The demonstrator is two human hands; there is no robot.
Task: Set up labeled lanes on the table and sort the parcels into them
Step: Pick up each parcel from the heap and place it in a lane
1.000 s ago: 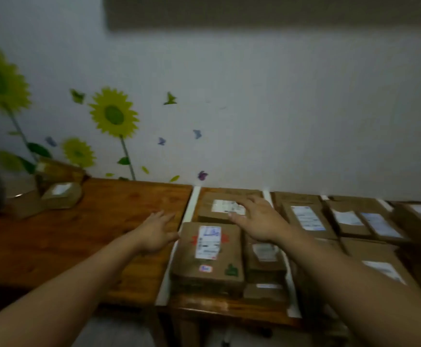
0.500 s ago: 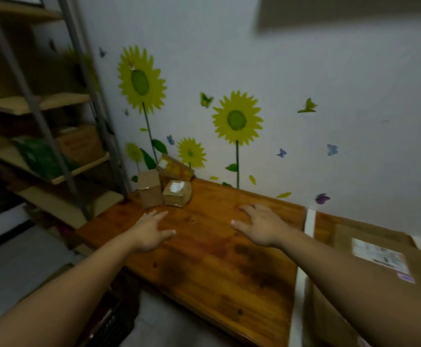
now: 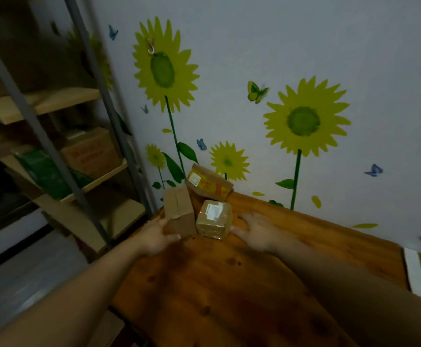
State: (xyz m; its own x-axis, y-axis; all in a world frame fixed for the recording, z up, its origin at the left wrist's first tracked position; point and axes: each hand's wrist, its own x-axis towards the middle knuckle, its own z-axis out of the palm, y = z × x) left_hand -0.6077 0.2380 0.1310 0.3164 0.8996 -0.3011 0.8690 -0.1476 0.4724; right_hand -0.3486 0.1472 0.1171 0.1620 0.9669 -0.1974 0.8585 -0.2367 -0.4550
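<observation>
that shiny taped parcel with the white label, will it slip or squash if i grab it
Probably slippery: the taped parcel looks wrapped in glossy tape. Likely stiff, since it holds a blocky shape. Sitting flat on the table, it should slide rather than tip.

glossy wooden table (image 3: 229, 284), cardboard parcels (image 3: 179, 211)

The head-worn camera looks forward and down across the worktop (image 3: 229, 284), facing its far left corner and the sunflower wall (image 3: 254, 46). Wide-angled and near, it has the left hand (image 3: 154, 236) and right hand (image 3: 259, 234) entering from the bottom edge, a shelf rack (image 3: 54, 102) at left.
</observation>
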